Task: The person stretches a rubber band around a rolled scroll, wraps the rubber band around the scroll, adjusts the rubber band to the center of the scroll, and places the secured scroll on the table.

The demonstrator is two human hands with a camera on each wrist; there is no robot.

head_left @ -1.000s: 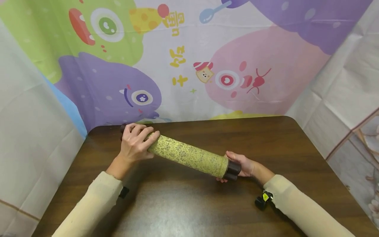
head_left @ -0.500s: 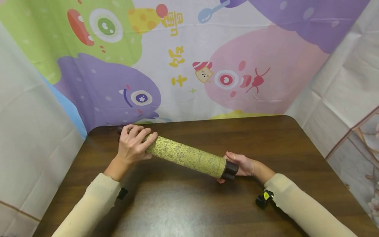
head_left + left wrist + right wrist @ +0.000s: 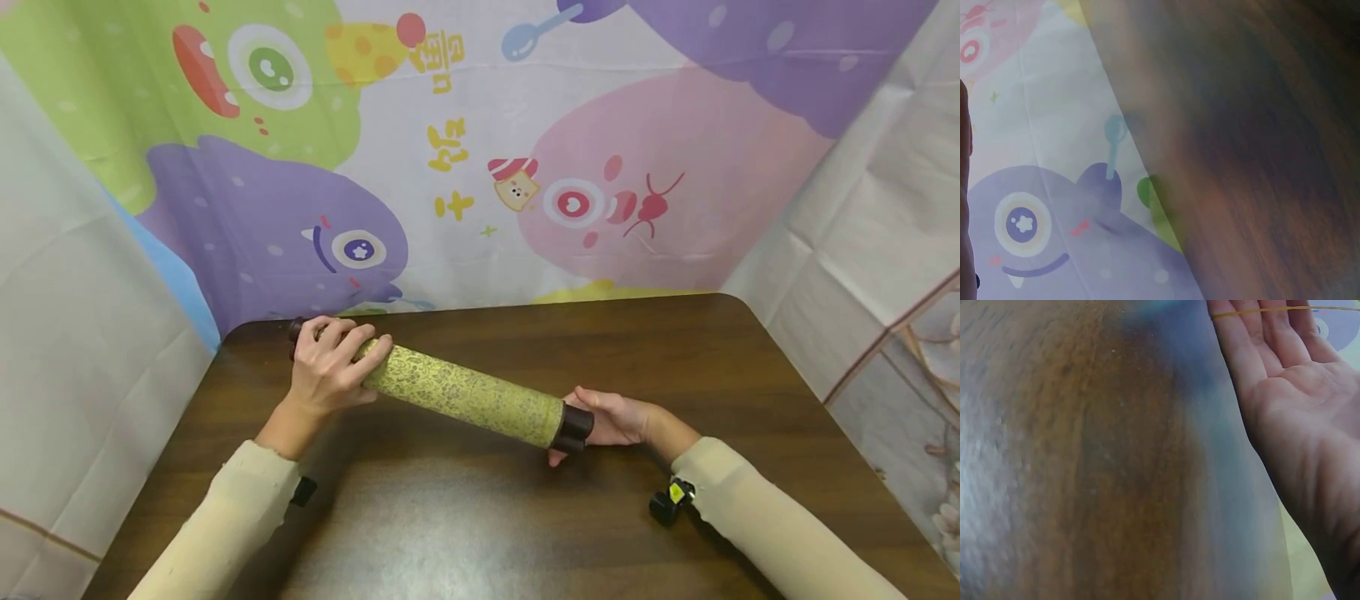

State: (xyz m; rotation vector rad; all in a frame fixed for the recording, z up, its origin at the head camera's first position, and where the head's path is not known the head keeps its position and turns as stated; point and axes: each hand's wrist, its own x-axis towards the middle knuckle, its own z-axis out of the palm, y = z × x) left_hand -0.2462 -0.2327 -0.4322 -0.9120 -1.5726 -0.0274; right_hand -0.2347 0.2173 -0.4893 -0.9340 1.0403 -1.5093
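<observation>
A rolled-up scroll (image 3: 465, 396), covered in yellow-green floral brocade, slants over the table. Dark brown roller knobs (image 3: 573, 427) stick out in a pair at its right end, and similar dark knobs show at its left end. From above, my left hand (image 3: 326, 367) grips the scroll near the left end, fingers curled over it. Behind and beneath the right end is my right hand (image 3: 615, 417), thumb along the far side and fingertips peeking out below. In the right wrist view its palm (image 3: 1310, 412) faces the camera, fingers extended, with a thin orange-yellow cord (image 3: 1285, 309) across them.
The dark wood-grain table (image 3: 465, 517) lies under both arms. A cartoon-monster curtain (image 3: 465, 250) hangs along its back edge, with pale sheets (image 3: 862, 183) on both sides. Small black cameras (image 3: 663, 507) are strapped at the wrists.
The scroll has shifted slightly left with my left hand. The right end's knobs have slid leftward relative to my right hand, which stays almost in place.
</observation>
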